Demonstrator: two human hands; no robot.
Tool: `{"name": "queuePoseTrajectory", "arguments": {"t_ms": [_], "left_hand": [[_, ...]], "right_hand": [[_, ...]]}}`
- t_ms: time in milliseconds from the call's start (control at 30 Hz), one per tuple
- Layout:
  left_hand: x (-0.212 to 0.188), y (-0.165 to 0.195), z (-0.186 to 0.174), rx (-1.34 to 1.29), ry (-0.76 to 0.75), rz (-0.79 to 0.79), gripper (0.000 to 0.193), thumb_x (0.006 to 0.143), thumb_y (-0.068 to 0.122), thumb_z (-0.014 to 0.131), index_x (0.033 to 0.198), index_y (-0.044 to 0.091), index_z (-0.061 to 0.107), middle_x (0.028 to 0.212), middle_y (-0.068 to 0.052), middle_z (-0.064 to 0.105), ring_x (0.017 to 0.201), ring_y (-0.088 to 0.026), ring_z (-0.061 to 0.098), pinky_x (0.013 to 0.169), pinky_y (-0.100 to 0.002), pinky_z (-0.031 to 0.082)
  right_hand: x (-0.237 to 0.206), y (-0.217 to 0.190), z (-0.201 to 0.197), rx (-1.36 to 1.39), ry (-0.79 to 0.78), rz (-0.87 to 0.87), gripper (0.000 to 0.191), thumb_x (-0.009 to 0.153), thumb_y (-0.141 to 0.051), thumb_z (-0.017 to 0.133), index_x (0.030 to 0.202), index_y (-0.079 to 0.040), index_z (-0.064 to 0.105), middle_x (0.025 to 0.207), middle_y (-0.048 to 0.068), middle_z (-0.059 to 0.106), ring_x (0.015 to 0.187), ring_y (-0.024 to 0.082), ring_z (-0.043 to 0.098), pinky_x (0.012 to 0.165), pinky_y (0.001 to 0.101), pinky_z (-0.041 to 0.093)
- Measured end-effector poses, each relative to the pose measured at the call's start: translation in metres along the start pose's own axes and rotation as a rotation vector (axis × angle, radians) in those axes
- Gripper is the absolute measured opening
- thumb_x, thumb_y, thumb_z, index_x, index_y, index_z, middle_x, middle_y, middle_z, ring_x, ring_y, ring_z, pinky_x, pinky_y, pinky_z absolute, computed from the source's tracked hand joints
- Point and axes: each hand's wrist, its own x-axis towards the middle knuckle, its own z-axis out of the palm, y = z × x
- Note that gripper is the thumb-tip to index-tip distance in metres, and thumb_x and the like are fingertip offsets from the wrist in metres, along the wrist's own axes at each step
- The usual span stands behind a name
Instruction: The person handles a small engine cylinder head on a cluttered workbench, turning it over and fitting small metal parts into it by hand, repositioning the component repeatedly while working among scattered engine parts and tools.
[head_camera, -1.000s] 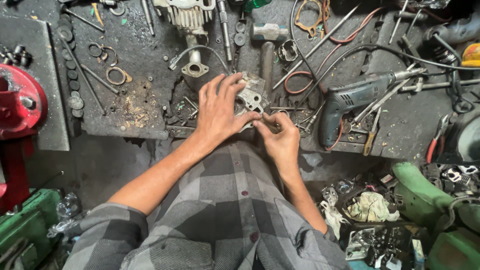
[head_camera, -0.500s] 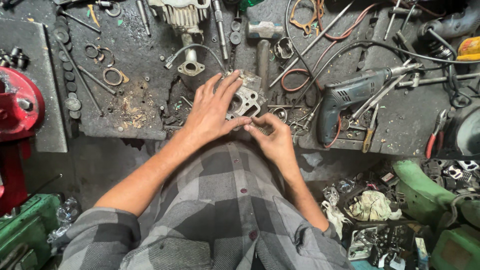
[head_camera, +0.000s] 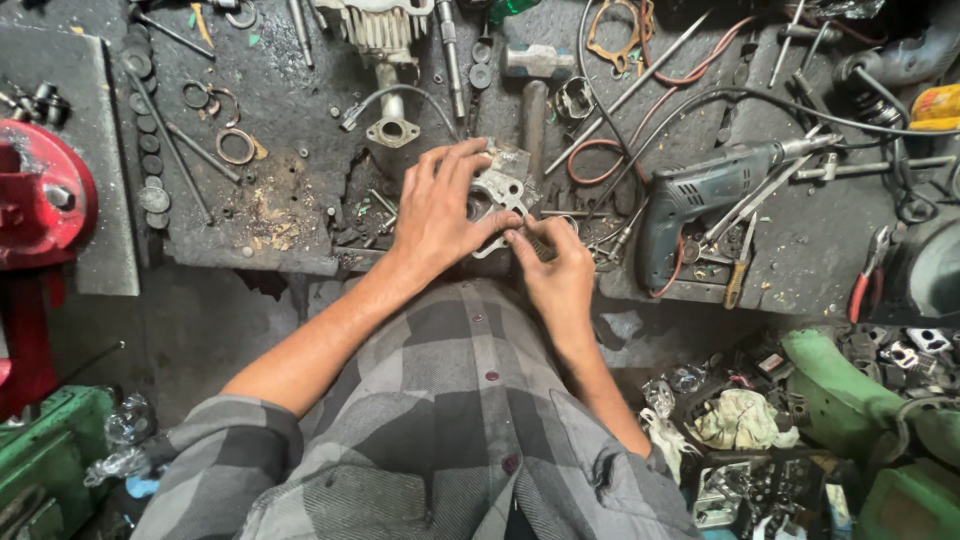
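Two hands (head_camera: 500, 235), metal casting (head_camera: 497, 190) half hidden

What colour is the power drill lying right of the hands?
Dark grey-blue power drill, clearest in the head view.
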Motion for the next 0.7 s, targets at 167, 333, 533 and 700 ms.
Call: {"name": "queuePoseTrajectory", "arguments": {"t_ms": [167,333,533,700], "left_hand": [[-0.008,-0.002,-0.017,0.043,-0.15,0.115,0.099,0.077,0.055,0.085,0.151,0.002,0.045,0.164,-0.011,0.034,0.144,-0.045,0.032,0.115,-0.057,0.027],[-0.008,-0.002,-0.021,0.052,-0.24,0.109,0.106,0.077,0.057,0.083,0.156,0.002,0.037,0.167,-0.011,0.028,0.145,-0.046,0.03,0.116,-0.059,0.024],[-0.006,0.004,0.0,0.144,-0.025,0.062,0.09,0.076,0.057,0.084,0.142,0.003,0.053,0.157,-0.006,0.044,0.134,-0.037,0.045,0.112,-0.053,0.035],[0.0,0.005,0.01,0.074,0.046,0.013,0.078,0.079,0.058,0.086,0.129,0.004,0.06,0.149,-0.004,0.052,0.131,-0.033,0.051,0.109,-0.049,0.04]], "right_hand": [[-0.003,0.006,-0.008,0.097,-0.179,0.021,0.024,0.083,-0.014,0.086,0.095,0.0,0.07,0.094,0.009,0.076,0.085,0.016,0.073,0.071,0.0323,0.057],[-0.01,-0.003,-0.009,-0.003,-0.177,0.028,0.027,0.08,-0.017,0.087,0.094,-0.001,0.069,0.093,0.011,0.076,0.084,0.021,0.076,0.068,0.0339,0.057],[-0.006,-0.008,-0.009,-0.071,-0.039,0.047,0.027,0.088,-0.021,0.083,0.096,-0.001,0.066,0.105,0.014,0.078,0.098,0.028,0.077,0.078,0.0388,0.058],[0.001,-0.001,-0.005,-0.04,-0.005,0.076,0.029,0.091,-0.023,0.081,0.101,-0.001,0.065,0.107,0.015,0.077,0.101,0.027,0.076,0.077,0.0368,0.059]]}}
